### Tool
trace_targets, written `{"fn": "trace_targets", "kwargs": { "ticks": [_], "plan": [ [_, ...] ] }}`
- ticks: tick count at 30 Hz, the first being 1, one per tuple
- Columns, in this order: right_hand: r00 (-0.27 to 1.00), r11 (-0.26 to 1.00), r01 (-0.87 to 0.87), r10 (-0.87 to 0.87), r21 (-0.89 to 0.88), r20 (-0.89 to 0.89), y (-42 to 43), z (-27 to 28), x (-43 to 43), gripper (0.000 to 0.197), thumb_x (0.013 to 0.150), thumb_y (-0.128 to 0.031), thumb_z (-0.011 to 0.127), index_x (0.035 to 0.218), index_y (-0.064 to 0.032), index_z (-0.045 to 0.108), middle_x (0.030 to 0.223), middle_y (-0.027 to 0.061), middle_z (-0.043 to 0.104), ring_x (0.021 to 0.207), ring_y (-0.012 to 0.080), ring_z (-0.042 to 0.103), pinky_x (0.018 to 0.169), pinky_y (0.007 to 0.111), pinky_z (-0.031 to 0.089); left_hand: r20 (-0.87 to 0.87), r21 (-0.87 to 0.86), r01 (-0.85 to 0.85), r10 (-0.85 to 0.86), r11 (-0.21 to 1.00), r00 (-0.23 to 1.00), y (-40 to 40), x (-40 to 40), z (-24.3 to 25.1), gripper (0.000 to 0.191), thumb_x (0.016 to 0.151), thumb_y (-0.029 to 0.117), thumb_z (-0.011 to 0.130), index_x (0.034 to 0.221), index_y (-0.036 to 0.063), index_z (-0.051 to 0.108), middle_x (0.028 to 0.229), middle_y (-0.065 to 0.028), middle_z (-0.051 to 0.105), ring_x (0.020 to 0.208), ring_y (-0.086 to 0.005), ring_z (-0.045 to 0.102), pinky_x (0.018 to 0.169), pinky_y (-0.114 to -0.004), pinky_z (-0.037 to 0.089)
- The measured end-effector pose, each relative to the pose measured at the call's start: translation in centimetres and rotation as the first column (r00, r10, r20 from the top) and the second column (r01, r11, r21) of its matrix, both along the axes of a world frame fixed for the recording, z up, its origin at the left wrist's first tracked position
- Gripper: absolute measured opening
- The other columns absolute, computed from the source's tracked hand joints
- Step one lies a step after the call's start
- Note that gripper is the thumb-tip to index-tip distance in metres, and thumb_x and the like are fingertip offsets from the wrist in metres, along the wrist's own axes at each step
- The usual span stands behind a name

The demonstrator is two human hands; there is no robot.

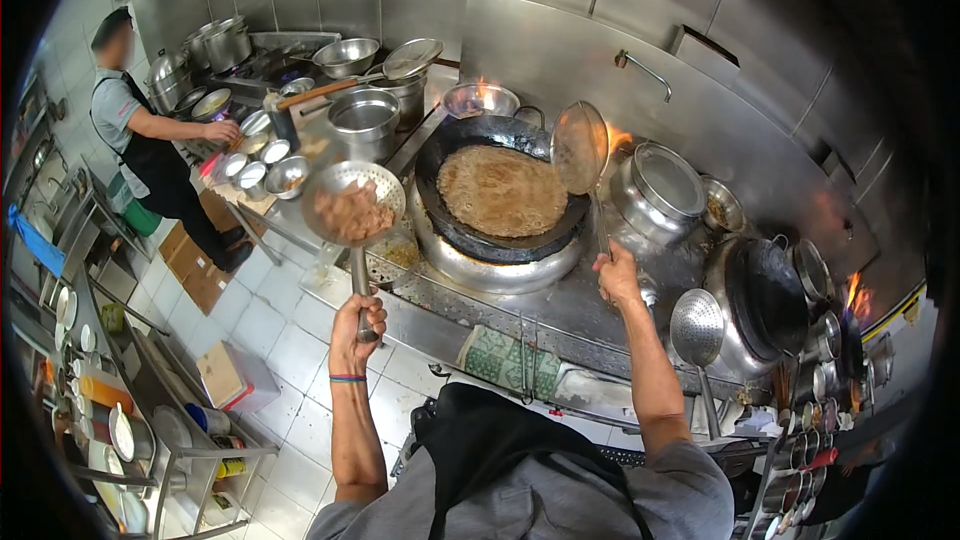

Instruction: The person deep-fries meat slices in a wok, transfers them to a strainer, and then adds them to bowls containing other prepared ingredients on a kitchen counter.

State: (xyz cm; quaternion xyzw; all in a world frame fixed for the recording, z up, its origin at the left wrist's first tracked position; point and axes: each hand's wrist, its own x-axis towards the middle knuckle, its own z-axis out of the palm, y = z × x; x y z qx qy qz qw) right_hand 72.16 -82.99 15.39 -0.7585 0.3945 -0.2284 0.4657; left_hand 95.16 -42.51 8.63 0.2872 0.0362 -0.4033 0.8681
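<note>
My left hand (pixel 358 322) grips the metal handle of a perforated strainer ladle (pixel 354 202), which holds pieces of meat (pixel 356 211). It is held out left of a large black wok (pixel 499 180) on a round steel burner ring (pixel 502 270). Bubbling brown liquid (pixel 502 191) fills the wok's middle. In my right hand (pixel 619 274) is the handle of a wire mesh skimmer (pixel 581 148), raised at the wok's right edge. Flames (pixel 616 139) show behind the skimmer.
A co-worker (pixel 161 135) stands at the left among small bowls and pots. Steel pots (pixel 364 120) stand left of the wok. At right are a lidded pot (pixel 667 184), a second perforated ladle (pixel 697 326), another wok (pixel 765 300) and flames (pixel 857 296). Tongs (pixel 529 360) lie on a patterned cloth (pixel 480 352).
</note>
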Motion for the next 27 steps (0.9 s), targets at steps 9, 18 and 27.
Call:
{"fn": "trace_targets", "kwargs": {
  "ticks": [9,18,27],
  "plan": [
    [0.941,0.675,-0.304,0.104,0.672,0.322,-2.8,-2.5,3.6,0.003,0.096,-0.004,0.049,0.099,-0.0047,0.049,0.075,0.0029,0.05,0.039,0.005,0.033,0.029,0.024,0.026,-0.167,-0.076,0.043,-0.055,0.996,0.984,0.1,-1.4,-8.0,0.029,0.081,0.003,0.055,0.109,0.0001,0.049,0.069,-0.0032,0.046,0.049,-0.0096,0.042,0.037,-0.023,0.039],
    [0.848,0.383,-0.518,0.11,0.765,0.519,-1.0,-3.7,6.1,0.007,0.098,-0.005,0.048,0.105,-0.0052,0.047,0.082,0.0037,0.052,0.042,0.0025,0.034,0.03,0.02,0.027,-0.254,-0.112,0.128,-0.153,0.985,0.955,1.1,-2.0,-10.9,0.033,0.09,0.015,0.055,0.118,-0.0023,0.052,0.076,-0.0065,0.052,0.052,-0.0086,0.044,0.038,-0.021,0.04],
    [0.714,0.099,-0.696,-0.015,0.711,0.7,-1.8,-6.7,8.0,0.004,0.098,-0.005,0.046,0.102,-0.0066,0.046,0.082,0.0042,0.055,0.042,0.0012,0.04,0.03,0.019,0.029,-0.332,0.348,-0.104,0.227,0.932,0.916,3.7,-4.1,-18.1,0.033,0.095,0.041,0.052,0.099,0.009,0.056,0.076,-0.0087,0.056,0.074,-0.0251,0.059,0.081,-0.046,0.054]
  ]
}}
